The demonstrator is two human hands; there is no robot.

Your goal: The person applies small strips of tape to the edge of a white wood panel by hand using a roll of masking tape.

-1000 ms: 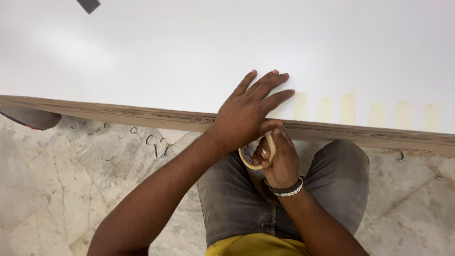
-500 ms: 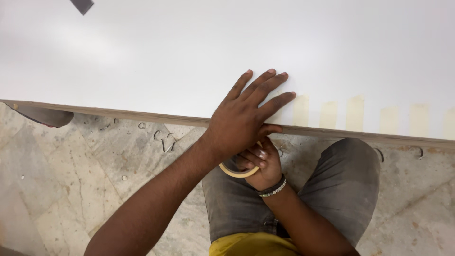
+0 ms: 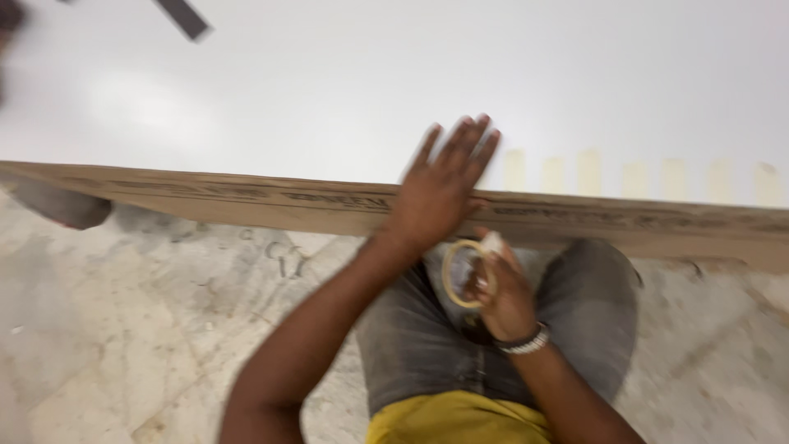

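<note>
My left hand [image 3: 440, 185] lies flat with fingers spread on the white board [image 3: 329, 90], across its brown wooden edge [image 3: 246, 205]. Just below that edge my right hand [image 3: 501, 292] grips a roll of beige tape [image 3: 462, 274] over my lap. Several short strips of beige tape [image 3: 588, 173] are stuck in a row on the white surface to the right of my left hand. A beaded bracelet [image 3: 526, 343] sits on my right wrist. The picture is blurred by motion.
A marble floor [image 3: 123, 329] lies under the board. A dark strip [image 3: 185, 18] rests at the board's far left. My knees in grey trousers [image 3: 592, 312] sit under the board's edge. A rounded dark shape [image 3: 62, 205] shows beneath the left end.
My right hand has turned the tape roll upright and lifted it closer to the board's edge. My left hand has stayed flat on the board. The view has shifted slightly.
</note>
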